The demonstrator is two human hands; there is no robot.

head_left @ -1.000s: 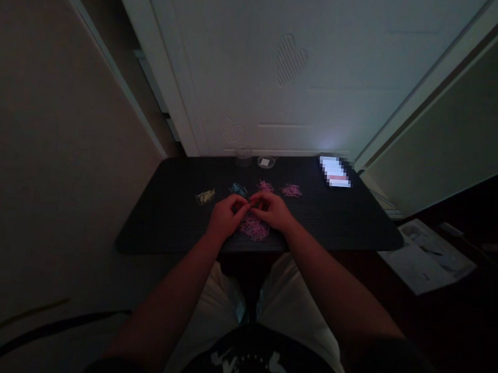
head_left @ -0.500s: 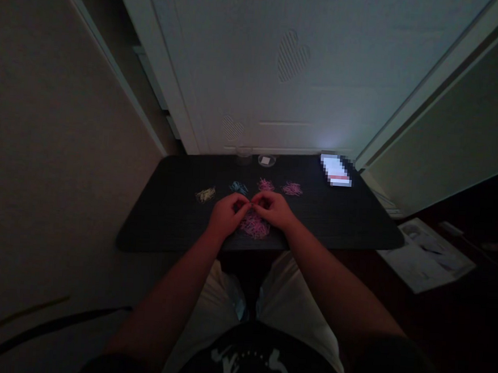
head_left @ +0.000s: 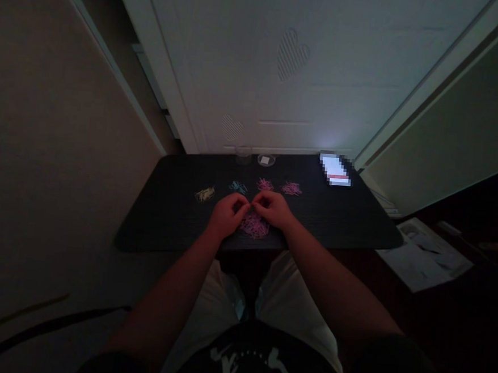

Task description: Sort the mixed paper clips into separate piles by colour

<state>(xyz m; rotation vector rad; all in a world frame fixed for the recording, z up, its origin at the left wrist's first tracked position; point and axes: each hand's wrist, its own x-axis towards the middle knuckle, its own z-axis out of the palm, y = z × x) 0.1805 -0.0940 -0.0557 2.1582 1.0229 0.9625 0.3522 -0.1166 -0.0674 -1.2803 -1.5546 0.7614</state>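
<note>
Little sticks (head_left: 254, 226) are lying in a pinkish-purple pile near the front edge of the dark table (head_left: 161, 217). Left hand (head_left: 229, 214) and right hand (head_left: 274, 210) are hovering at its far side, thumbs and fingertips bunched narrow and nearly meeting; can't tell if they're holding one. I'm guessing these are weighing next to nothing, stiffish and maybe snappable, so pinching mid-length is seeming safest.

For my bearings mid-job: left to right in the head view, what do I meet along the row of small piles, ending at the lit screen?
Small pale yellow pile of thin pieces, small blue pile of thin pieces, small pink pile of thin pieces, second small pink pile, bright rectangular screen.
</note>
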